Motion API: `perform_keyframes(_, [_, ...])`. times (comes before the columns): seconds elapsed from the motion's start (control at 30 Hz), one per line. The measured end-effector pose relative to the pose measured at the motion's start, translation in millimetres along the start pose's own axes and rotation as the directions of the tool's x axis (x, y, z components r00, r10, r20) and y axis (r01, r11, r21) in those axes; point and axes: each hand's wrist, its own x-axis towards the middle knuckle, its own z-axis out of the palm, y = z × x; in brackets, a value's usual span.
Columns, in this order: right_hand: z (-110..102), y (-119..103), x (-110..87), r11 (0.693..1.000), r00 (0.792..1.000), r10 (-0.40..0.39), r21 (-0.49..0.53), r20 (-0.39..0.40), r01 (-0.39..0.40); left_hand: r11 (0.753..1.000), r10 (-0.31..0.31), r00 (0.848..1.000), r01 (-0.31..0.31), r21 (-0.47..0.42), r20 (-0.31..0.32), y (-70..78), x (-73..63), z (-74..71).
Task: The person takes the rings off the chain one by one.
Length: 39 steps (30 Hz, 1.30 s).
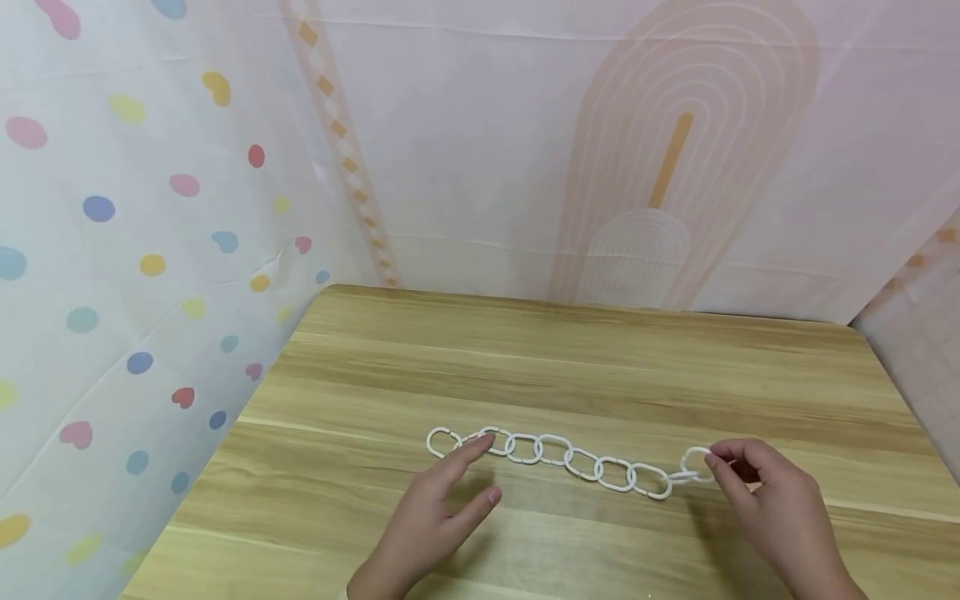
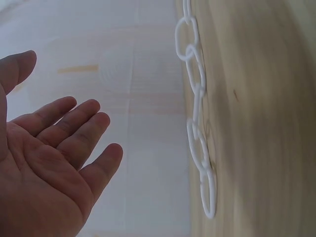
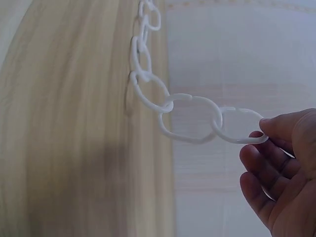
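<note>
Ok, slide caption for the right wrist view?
A right hand pinches one end link of a white oval-link plastic chain.

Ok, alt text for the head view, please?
A right hand pinches the end link of a white chain, holding it above a wooden table. Most of the chain lies on the table; the left hand hovers, fingers extended, near its left end.

a bare right hand (image 1: pixel 780 496) pinches the right end of a white chain of oval, plastic-looking links (image 1: pixel 567 455) stretched across a pale, wood-grained table (image 1: pixel 600 362). the bare left hand (image 1: pixel 429 518), thumb and index finger apart, partly hides the chain's left end. a pink, arch-patterned cloth (image 1: pixel 465 167) hangs behind; a white, colour-spotted cloth (image 1: pixel 157 312) hangs at left.
</note>
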Motion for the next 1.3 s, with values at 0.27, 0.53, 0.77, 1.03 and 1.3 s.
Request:
perform_keyframes(0.27, [-5, -10, 2.0, 0.999, 0.999, -0.032, 0.016, 0.004, 0.032, 0.996, 0.028, 0.999, -0.025, -0.09, 0.036, 4.9, 8.5, 7.7])
perform_keyframes(0.53, [-9, -17, 4.1, 0.998, 0.998, -0.057, 0.033, 0.002, 0.056, 0.977, 0.108, 0.989, -0.087, -0.196, 0.101, 16.1, 28.4, 16.8])
perform_keyframes(0.77, [-5, -23, 1.8, 0.996, 0.998, -0.064, 0.066, -0.013, 0.065, 0.966, 0.101, 0.985, -0.063, -0.251, 0.141, 28.0, 55.2, 25.1])
perform_keyframes(1.03, [4, -32, 3.7, 0.986, 0.99, -0.125, 0.102, -0.061, 0.131, 0.915, 0.038, 0.964, 0.071, -0.397, 0.261, 31.4, 78.7, 41.4])
perform_keyframes(1.3, [8, -43, 6.3, 0.963, 0.976, -0.205, 0.161, -0.075, 0.214, 0.915, -0.001, 0.926, 0.153, -0.374, 0.377, 21.3, 89.8, 67.3])
